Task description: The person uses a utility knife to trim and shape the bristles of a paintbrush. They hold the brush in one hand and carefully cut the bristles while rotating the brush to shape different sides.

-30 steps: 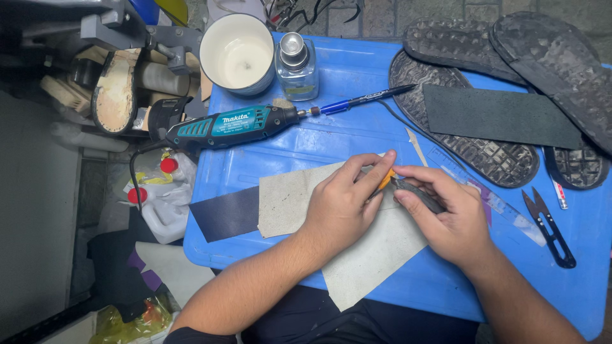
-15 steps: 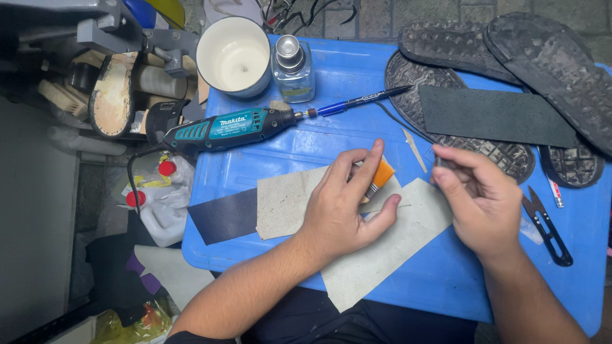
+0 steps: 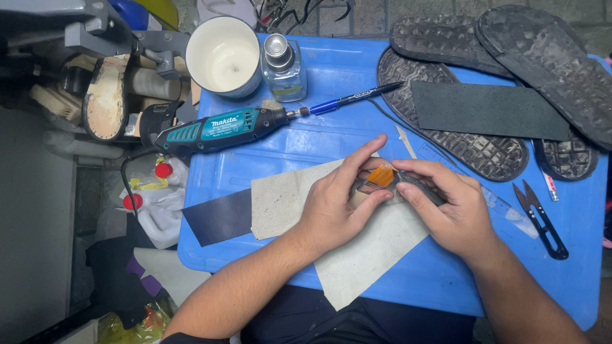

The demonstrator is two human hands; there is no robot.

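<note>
Both hands are meeting over a pale sheet (image 3: 357, 255) lying on the blue table (image 3: 446, 280), nearest the person. Left hand (image 3: 338, 204) is pinching an orange-tipped tool (image 3: 381, 176), thumb & fingers closed round the orange end. Right hand (image 3: 449, 207) is gripping the tool's dark handle end, fingers curled over it. Tool is sitting between the 2 hands, just above the sheet. A dark navy strip (image 3: 220, 216) is poking out from under the sheet, left of the left hand.

Right of the right hand: black thread snips (image 3: 540, 216) lying flat, well apart from it.

Beyond the hands: teal rotary tool (image 3: 217, 130) w/ a blue pen (image 3: 354, 100) at its tip. Further out-right, black shoe soles (image 3: 459, 137) w/ a dark green abrasive sheet (image 3: 488, 109) lying across them.

Containers, furthest out-left: white cup (image 3: 224, 56), inside looking whitish w/ only a faint residue at the bottom; beside it a small clear glass bottle (image 3: 284, 67) w/ metal cap, some clear-yellowish liquid in it.

Vs 0.5 s ago: right hand was off the tool, out to the right; now it's back on it, both hands closed together.
</note>
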